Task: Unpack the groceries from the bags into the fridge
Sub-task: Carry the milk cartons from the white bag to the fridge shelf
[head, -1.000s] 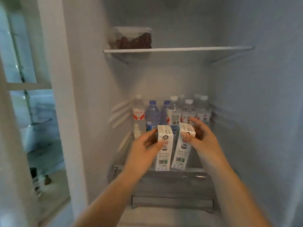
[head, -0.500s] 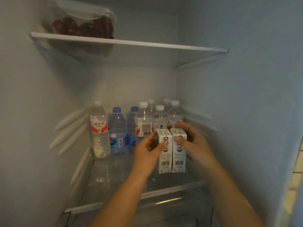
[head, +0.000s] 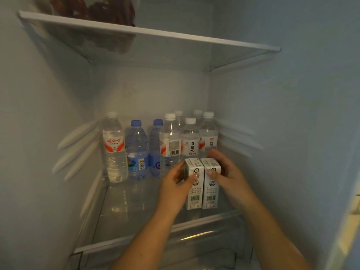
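Our left hand (head: 176,189) is gripping one carton (head: 193,187), our right hand (head: 227,175) the other carton (head: 211,185), both standing touching on the shelf (head: 124,207), lower centre, before the bottles (head: 155,147).

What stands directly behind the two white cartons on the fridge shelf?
Behind the two cartons stand clear water bottles, some with white caps. The cartons and both hands cover the bottles' lower parts.

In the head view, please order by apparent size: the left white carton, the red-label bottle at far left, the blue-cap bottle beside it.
1. red-label bottle, tallest.
2. blue-cap bottle.
3. left carton, though it stands nearer the camera, so 2 and 3 are unsure.
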`<state>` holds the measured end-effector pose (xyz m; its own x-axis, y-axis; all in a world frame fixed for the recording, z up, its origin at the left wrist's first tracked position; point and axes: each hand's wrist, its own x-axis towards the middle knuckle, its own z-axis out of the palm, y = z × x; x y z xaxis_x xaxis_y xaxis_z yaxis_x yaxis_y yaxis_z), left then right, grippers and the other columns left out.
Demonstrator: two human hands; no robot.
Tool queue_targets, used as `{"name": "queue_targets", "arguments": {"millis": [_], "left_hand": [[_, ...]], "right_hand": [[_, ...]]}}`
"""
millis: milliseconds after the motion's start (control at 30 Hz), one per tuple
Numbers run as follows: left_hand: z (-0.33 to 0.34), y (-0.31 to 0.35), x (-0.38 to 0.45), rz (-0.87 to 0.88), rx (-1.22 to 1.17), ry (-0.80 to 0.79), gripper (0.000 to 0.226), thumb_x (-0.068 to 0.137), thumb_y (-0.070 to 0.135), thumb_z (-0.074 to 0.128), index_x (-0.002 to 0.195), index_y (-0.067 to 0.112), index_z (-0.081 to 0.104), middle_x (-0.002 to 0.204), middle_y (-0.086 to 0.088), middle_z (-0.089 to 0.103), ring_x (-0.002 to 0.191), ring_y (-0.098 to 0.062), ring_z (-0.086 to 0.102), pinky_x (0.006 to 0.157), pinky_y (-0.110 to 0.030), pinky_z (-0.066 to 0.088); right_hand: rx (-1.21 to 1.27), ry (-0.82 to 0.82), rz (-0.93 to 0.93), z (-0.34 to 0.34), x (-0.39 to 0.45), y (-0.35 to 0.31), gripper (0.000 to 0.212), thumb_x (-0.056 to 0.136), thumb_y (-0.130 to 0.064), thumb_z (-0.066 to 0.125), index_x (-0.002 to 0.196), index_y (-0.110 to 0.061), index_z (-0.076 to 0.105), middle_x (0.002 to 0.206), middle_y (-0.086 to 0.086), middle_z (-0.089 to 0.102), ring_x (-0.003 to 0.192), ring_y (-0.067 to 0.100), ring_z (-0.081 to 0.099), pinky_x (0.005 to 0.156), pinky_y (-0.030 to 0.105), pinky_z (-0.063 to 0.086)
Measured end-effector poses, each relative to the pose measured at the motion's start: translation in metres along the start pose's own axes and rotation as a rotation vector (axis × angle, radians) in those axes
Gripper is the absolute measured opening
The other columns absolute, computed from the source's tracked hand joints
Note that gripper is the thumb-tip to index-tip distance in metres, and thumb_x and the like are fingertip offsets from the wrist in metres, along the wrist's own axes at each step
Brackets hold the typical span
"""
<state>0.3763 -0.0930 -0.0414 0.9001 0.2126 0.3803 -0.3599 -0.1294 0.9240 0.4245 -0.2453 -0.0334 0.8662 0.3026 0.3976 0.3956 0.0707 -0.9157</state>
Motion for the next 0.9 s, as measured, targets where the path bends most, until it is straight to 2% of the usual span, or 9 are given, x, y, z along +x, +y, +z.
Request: {"name": "queue_targets", "arguments": {"millis": [67,167,333,433,533,633,700,767,900], "left_hand": [[0.0,0.0,-0.002,0.002,0.036,-0.044,0.044,0.085,0.017,0.065,0.112,0.048,0.049,0.121,0.008,0.062,0.113,-0.008,0.057,0.095,-0.036,0.049],[-0.001,-0.004,-0.011,-0.015,0.043,-0.122,0.052,0.087,0.017,0.063,0.114,0.055,0.041,0.123,0.015,0.057,0.116,-0.003,0.051,0.095,-0.03,0.047],[0.004,-0.012,-0.03,-0.002,-0.006,-0.148,0.062,0.09,0.003,0.055,0.12,0.053,0.035,0.119,0.026,0.054,0.109,0.014,0.05,0.08,-0.005,0.043],[0.009,-0.012,-0.032,0.012,-0.018,-0.135,0.065,0.09,-0.004,0.05,0.118,0.052,0.034,0.115,0.029,0.052,0.101,0.024,0.048,0.076,0.001,0.04],[0.015,-0.012,-0.028,0.005,-0.03,-0.138,0.068,0.089,-0.009,0.045,0.122,0.049,0.034,0.117,0.023,0.054,0.102,0.02,0.05,0.077,-0.001,0.042],[0.023,-0.014,-0.022,0.012,-0.011,-0.131,0.071,0.088,-0.009,0.044,0.123,0.051,0.036,0.122,0.017,0.055,0.112,0.009,0.051,0.087,-0.006,0.043],[0.029,-0.015,-0.016,0.01,0.0,-0.122,0.073,0.087,-0.011,0.043,0.116,0.056,0.037,0.123,0.015,0.056,0.115,0.003,0.052,0.093,-0.012,0.044],[0.035,-0.016,-0.009,0.009,0.008,-0.117,0.075,0.085,-0.012,0.043,0.113,0.057,0.038,0.121,0.015,0.056,0.113,0.004,0.052,0.096,-0.014,0.043],[0.047,-0.02,0.005,0.014,0.01,-0.145,0.074,0.083,-0.014,0.042,0.122,0.049,0.039,0.126,0.006,0.057,0.117,-0.004,0.052,0.092,-0.011,0.044]], "right_hand": [[-0.097,-0.014,0.009,0.003,-0.008,-0.002,0.068,0.083,-0.012,0.066,0.139,-0.036,0.035,0.124,-0.017,0.057,0.113,0.006,0.058,0.09,0.033,0.052],[-0.203,-0.005,-0.045,0.014,-0.031,-0.004,0.07,0.081,-0.01,0.069,0.131,-0.045,0.034,0.117,-0.03,0.054,0.107,-0.015,0.051,0.076,0.01,0.049],[-0.247,0.079,-0.075,0.029,-0.065,0.007,0.074,0.086,-0.004,0.061,0.127,-0.056,0.029,0.122,-0.038,0.047,0.112,-0.02,0.043,0.084,0.009,0.043],[-0.218,0.082,-0.046,0.027,-0.063,0.008,0.073,0.087,0.006,0.05,0.13,-0.05,0.031,0.119,-0.038,0.047,0.109,-0.023,0.044,0.08,0.0,0.04],[-0.201,0.101,-0.032,0.021,-0.052,0.011,0.07,0.086,0.009,0.046,0.133,-0.041,0.033,0.122,-0.028,0.048,0.108,-0.022,0.045,0.078,-0.001,0.039],[-0.2,0.119,-0.014,0.016,-0.042,0.016,0.066,0.087,0.008,0.045,0.135,-0.036,0.036,0.125,-0.022,0.05,0.11,-0.02,0.045,0.079,0.001,0.041],[-0.203,0.138,-0.006,0.012,-0.035,0.018,0.064,0.088,0.008,0.045,0.13,-0.039,0.036,0.12,-0.026,0.049,0.105,-0.023,0.046,0.077,0.0,0.04],[-0.207,0.165,-0.006,0.008,-0.028,0.019,0.064,0.087,0.009,0.044,0.125,-0.042,0.035,0.118,-0.024,0.05,0.103,-0.024,0.046,0.077,0.0,0.04],[-0.216,0.213,-0.011,0.0,-0.017,0.023,0.069,0.085,0.012,0.043,0.116,-0.049,0.037,0.115,-0.024,0.051,0.101,-0.023,0.048,0.077,0.0,0.04]]}}
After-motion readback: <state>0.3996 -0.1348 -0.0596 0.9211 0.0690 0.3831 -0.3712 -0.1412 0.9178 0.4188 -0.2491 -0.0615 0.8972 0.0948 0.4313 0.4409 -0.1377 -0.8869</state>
